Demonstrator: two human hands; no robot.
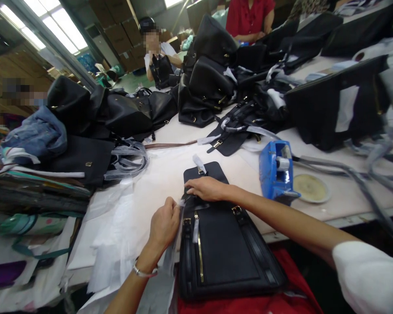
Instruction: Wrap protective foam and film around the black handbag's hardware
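A black backpack [229, 248] with gold buckles and a gold front zipper lies before me, its lower end over the table's near edge. Its flap [208, 170] is folded back away from me, with pale wrapping on the flap's buckle strap. My right hand [205, 189] reaches across the bag's top, fingers bent and closed on it by the flap. At the bag's upper left, my left hand [164, 222] is closed in a pinch on thin clear plastic film [182, 203]. The fingertips of my left hand are partly hidden.
A blue tape dispenser [275, 170] and a round pale dish [311, 188] stand right of the backpack. White sheets [114, 235] lie left. Black bags [212, 78] pile up behind, with wrapped straps [127, 159]. A person in red [250, 19] and others sit across the table.
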